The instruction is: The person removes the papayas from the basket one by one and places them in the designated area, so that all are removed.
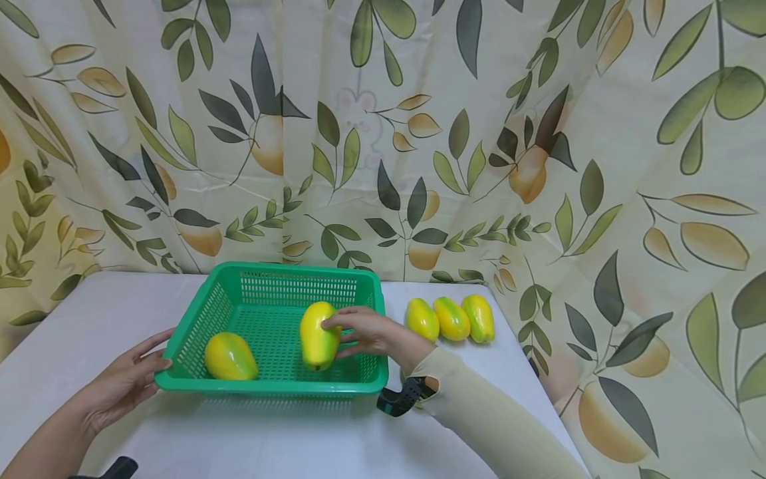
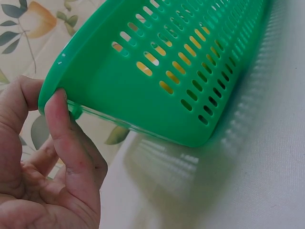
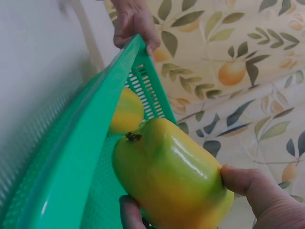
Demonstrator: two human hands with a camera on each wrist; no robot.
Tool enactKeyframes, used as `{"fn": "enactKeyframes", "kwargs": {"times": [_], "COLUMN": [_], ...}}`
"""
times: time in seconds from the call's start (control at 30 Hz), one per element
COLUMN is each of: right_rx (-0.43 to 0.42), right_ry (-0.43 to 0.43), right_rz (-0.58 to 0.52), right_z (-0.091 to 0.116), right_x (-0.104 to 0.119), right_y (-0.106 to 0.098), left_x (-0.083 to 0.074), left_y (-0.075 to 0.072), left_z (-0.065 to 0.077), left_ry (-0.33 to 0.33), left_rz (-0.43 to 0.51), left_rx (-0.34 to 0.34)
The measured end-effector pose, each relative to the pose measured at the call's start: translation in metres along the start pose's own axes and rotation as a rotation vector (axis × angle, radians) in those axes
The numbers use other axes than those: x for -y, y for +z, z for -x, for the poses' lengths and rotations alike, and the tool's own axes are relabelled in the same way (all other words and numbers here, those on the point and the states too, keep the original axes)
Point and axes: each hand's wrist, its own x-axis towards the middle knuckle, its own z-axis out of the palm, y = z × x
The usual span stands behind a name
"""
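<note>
A green plastic basket (image 1: 269,386) with slotted walls stands on the white-covered table. My left hand (image 1: 122,382) pinches its left rim; the left wrist view shows the thumb and a finger on the basket's edge (image 2: 55,83). Over the right part of the basket, my right hand (image 1: 368,330) grips a yellow-green papaya (image 1: 319,336) between thumb and fingers. In the right wrist view this papaya (image 3: 174,176) has its dark stem end turned away from the palm. Another papaya (image 1: 230,357) lies inside the basket at the left.
Three papayas (image 1: 451,319) lie in a row on the table (image 1: 479,379), right of the basket. Something greenish beside my right wrist is mostly hidden by a black strap (image 1: 402,397). A leaf-and-fruit patterned curtain (image 1: 383,133) hangs behind the table.
</note>
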Motion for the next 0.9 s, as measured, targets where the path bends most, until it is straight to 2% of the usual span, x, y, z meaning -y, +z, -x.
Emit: {"fn": "enactKeyframes", "kwargs": {"times": [0.23,0.5,0.9], "right_rx": [0.015,-0.005,0.004], "right_ry": [0.009,0.034,0.032], "right_rz": [-0.006,-0.027,-0.001], "right_z": [0.010,0.017,0.033], "right_x": [0.000,0.003,0.006], "right_y": [-0.009,-0.018,-0.029], "left_x": [0.000,0.001,0.000], "left_y": [-0.001,-0.002,0.000], "left_z": [-0.001,0.000,0.000], "left_ry": [-0.003,0.002,0.016], "left_rz": [0.003,0.006,0.013], "left_rx": [0.006,0.007,0.038]}}
